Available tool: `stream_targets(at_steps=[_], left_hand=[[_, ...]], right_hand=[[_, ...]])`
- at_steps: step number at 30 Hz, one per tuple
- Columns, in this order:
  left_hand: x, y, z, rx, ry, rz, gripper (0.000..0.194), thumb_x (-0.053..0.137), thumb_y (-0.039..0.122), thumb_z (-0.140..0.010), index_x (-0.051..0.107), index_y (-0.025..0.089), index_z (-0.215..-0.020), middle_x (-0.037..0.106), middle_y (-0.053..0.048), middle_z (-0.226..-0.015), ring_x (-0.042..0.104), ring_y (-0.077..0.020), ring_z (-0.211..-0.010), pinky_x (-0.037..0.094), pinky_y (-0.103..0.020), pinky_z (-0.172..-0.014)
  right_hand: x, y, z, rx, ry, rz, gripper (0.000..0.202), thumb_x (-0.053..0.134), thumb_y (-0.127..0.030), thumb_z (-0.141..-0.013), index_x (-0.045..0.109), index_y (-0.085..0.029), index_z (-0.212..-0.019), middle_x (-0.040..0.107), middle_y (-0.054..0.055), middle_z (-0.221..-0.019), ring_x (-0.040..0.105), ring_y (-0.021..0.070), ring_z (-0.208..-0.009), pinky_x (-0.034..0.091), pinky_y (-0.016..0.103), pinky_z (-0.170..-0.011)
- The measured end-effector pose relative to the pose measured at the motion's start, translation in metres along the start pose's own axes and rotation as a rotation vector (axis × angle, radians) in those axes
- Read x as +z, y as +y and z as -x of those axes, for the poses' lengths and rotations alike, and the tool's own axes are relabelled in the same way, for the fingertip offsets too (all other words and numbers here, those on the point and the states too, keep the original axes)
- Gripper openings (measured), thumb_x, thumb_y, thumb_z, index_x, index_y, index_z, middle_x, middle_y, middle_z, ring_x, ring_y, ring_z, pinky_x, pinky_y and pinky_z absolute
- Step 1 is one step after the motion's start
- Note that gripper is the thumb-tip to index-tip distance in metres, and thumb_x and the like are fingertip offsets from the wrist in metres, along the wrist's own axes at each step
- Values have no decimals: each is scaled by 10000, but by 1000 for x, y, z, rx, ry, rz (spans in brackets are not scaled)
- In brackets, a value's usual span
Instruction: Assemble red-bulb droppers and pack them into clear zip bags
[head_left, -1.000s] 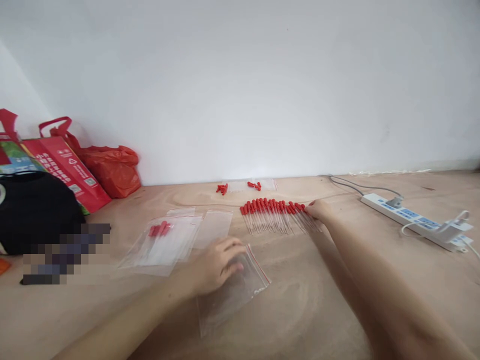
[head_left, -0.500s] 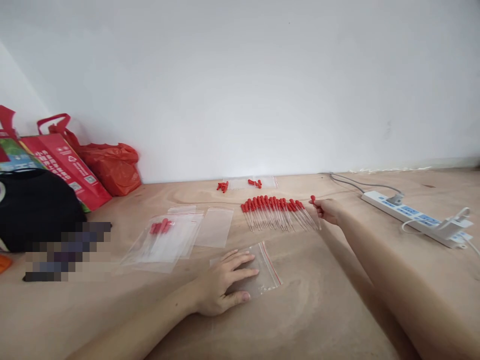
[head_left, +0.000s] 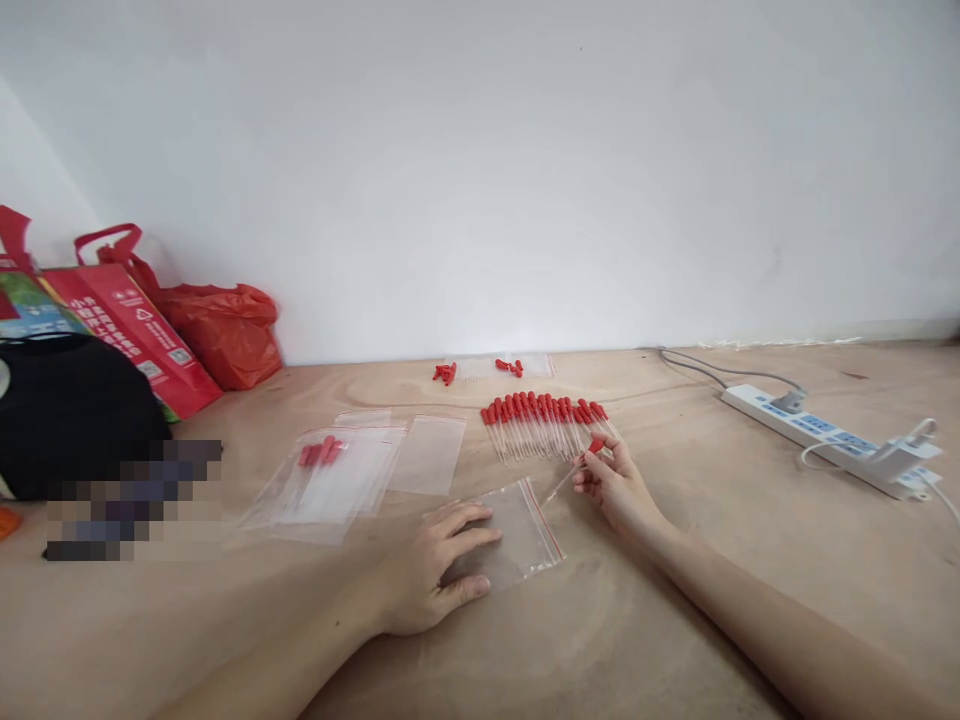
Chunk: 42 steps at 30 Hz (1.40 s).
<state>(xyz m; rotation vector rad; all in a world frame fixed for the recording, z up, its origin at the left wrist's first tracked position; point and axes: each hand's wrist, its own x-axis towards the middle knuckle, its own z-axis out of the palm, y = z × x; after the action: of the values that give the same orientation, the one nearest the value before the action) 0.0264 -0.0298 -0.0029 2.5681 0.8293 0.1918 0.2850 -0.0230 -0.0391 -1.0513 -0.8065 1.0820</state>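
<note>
My left hand (head_left: 439, 568) lies with fingers spread on a clear zip bag (head_left: 517, 535) with a red seal line. Between the fingers of my right hand (head_left: 611, 485) is a dropper (head_left: 596, 445), its red bulb up and its thin clear tube slanting down left towards the bag's mouth. Just beyond, a row of red-bulbed droppers (head_left: 540, 410) lies side by side on the wooden table (head_left: 600, 640). To the left, several red bulbs and tubes (head_left: 322, 452) show in or on a stack of clear bags (head_left: 360, 480).
Loose red bulbs (head_left: 445, 373) and a clear bag (head_left: 480, 368) lie near the wall. A white power strip (head_left: 817, 430) with plugs and cables is at the right. Red bags (head_left: 225, 335) and a black bag (head_left: 75, 420) stand at the left; beside them is a pixelated patch.
My right hand has moved left and nearer with the dropper, away from the right end of the row, and the dropper now tilts. My left hand has shifted slightly left on the bag.
</note>
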Motion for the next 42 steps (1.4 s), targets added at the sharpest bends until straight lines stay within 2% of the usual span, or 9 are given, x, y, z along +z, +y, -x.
stream_targets(at_steps=[5, 8, 16, 22, 27, 31, 37, 39, 42], left_hand=[[0, -2, -7, 12, -4, 38, 540, 507, 389, -798, 332, 266, -1294, 361, -67, -1342, 296, -274, -1237, 251, -468, -1007], [0, -2, -13, 0, -19, 62, 574, 511, 389, -795, 295, 264, -1312, 338, -68, -1358, 279, -278, -1246, 265, -468, -996], [2, -3, -18, 10, -2, 93, 563, 513, 354, -798, 293, 277, -1311, 359, -55, -1346, 272, -275, -1248, 254, -473, -999], [1, -2, -18, 19, 4, 85, 546, 513, 344, -802, 308, 278, -1304, 380, -55, -1333, 290, -265, -1242, 264, -463, -997], [2, -4, -18, 32, 14, 118, 551, 518, 355, -799, 307, 283, -1302, 365, -59, -1339, 311, -258, -1231, 279, -447, -992], [3, -3, -19, 43, 43, 151, 559, 538, 355, -781, 322, 277, -1291, 339, -61, -1345, 352, -243, -1202, 310, -407, -980], [0, -2, -18, 20, 24, 110, 591, 541, 415, -774, 316, 253, -1295, 381, -77, -1320, 327, -266, -1217, 304, -427, -978], [-3, -4, -15, 20, 35, 97, 582, 546, 440, -765, 352, 246, -1278, 385, -79, -1318, 328, -264, -1216, 300, -422, -983], [-6, -8, -9, 10, 49, 87, 438, 509, 413, -799, 457, 249, -1202, 470, -62, -1247, 413, -233, -1154, 335, -388, -964]], right_hand=[[5, 0, 9, 69, -70, -11, 474, 634, -445, -621, 347, -245, -942, 553, -36, -700, 567, 119, -551, 471, 293, -570], [1, -1, 13, 107, -169, 89, 417, 650, -462, -600, 405, -219, -833, 551, -24, -685, 564, 123, -585, 463, 289, -590], [-11, -8, 12, -123, -482, 646, 259, 669, -403, -625, 570, -179, -709, 523, -10, -694, 439, 87, -569, 360, 217, -521], [2, -4, 15, -243, -562, 718, 198, 664, -427, -635, 692, -247, -712, 552, 21, -785, 515, 149, -746, 410, 268, -679], [3, -5, 16, -301, -604, 882, 196, 586, -437, -718, 700, -320, -825, 524, 9, -706, 488, 136, -692, 390, 257, -648], [2, -8, 18, -380, -675, 1011, 192, 534, -427, -767, 675, -370, -884, 533, -1, -706, 490, 141, -714, 356, 287, -702], [2, -6, 13, -265, -708, 828, 207, 556, -420, -750, 702, -283, -803, 587, 5, -703, 515, 135, -677, 386, 272, -673], [0, -7, 11, -220, -706, 766, 215, 608, -425, -699, 701, -241, -759, 590, 10, -701, 517, 138, -670, 398, 258, -627], [-5, -8, 9, -206, -673, 773, 257, 702, -415, -586, 690, -219, -752, 584, 8, -710, 516, 147, -683, 401, 255, -601]])
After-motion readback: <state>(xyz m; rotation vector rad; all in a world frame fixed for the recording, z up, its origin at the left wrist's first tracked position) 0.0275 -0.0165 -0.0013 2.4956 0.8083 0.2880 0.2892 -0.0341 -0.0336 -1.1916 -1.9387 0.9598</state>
